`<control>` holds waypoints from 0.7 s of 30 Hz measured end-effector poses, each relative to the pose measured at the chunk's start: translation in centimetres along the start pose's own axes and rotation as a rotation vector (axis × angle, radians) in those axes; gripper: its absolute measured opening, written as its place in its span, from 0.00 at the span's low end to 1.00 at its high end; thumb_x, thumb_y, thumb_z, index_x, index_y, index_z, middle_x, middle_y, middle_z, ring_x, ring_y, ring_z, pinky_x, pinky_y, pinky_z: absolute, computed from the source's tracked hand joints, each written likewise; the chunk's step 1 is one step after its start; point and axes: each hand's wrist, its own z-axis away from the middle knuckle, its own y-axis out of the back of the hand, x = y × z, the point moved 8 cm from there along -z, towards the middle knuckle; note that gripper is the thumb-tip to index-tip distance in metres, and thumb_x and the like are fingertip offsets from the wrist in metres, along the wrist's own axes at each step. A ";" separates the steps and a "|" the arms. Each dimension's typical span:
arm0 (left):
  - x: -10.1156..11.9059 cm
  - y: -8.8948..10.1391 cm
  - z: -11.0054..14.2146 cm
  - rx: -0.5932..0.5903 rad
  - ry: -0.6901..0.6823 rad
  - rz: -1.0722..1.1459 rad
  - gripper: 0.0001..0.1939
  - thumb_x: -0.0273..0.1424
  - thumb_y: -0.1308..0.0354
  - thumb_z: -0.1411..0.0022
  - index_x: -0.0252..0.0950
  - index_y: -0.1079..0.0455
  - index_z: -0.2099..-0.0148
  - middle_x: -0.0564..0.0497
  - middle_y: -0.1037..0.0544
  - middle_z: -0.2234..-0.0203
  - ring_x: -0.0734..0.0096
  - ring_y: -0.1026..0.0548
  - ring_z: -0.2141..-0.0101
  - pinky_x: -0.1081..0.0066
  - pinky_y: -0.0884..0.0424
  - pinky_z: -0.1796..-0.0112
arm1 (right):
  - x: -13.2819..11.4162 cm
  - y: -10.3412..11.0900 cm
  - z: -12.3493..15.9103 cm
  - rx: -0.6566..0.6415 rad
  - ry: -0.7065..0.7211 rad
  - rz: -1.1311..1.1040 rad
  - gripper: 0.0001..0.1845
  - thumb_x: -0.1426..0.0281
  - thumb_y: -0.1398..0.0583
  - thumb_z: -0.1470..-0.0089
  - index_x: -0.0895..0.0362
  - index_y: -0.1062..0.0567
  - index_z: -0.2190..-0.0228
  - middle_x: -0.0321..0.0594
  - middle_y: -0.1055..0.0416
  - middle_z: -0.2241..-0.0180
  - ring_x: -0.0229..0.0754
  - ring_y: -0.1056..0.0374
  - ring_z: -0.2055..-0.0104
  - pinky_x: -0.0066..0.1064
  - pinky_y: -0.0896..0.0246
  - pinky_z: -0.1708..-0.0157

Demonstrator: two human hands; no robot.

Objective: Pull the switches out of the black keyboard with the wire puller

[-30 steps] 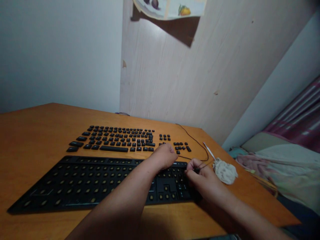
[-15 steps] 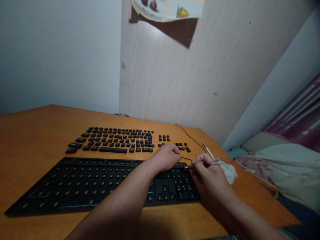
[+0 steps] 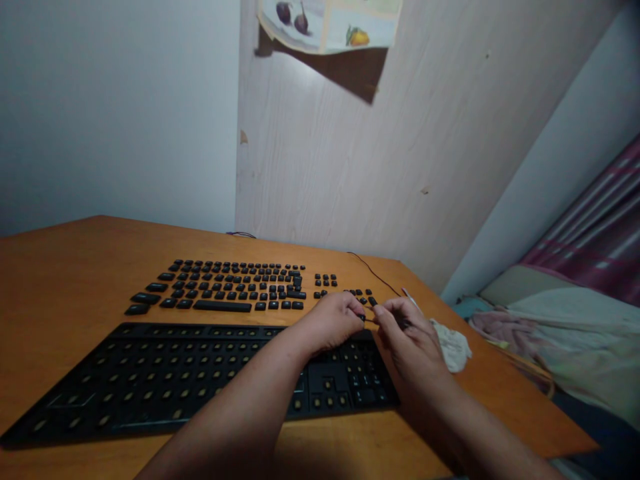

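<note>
A black keyboard (image 3: 150,383) lies on the desk, most of its key positions bare, with several keycaps still seated in its number pad (image 3: 367,380). Above its upper right part, my left hand (image 3: 337,320) is closed in a pinch on a small black keycap (image 3: 362,318). Close to its right, my right hand (image 3: 413,337) is closed around a thin dark tool (image 3: 406,325), whose exact kind is hard to make out. The tool's slim end points toward the keycap. Behind the keyboard, loose black keycaps (image 3: 240,279) lie in rows, including a long space bar (image 3: 223,306).
A crumpled white cloth (image 3: 454,347) sits right of my right hand, beside a thin white stick (image 3: 410,297). A black cable (image 3: 375,268) crosses the back of the wooden desk (image 3: 75,260). The wall (image 3: 325,167) rises behind; bedding (image 3: 545,320) is at the right.
Both hands have lifted slightly off the number pad and come together. A small black keycap now shows in my left fingers. The view has tilted a little.
</note>
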 end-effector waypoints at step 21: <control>-1.3 0.7 -0.7 0.086 0.064 0.242 0.12 0.23 0.44 0.50 0.35 0.36 0.61 0.55 0.27 0.78 0.75 0.28 0.75 0.76 0.36 0.72 | 1.2 -1.7 -2.7 -0.271 0.411 0.426 0.12 0.66 0.42 0.44 0.52 0.23 0.58 0.42 0.31 0.66 0.45 0.35 0.63 0.35 0.41 0.64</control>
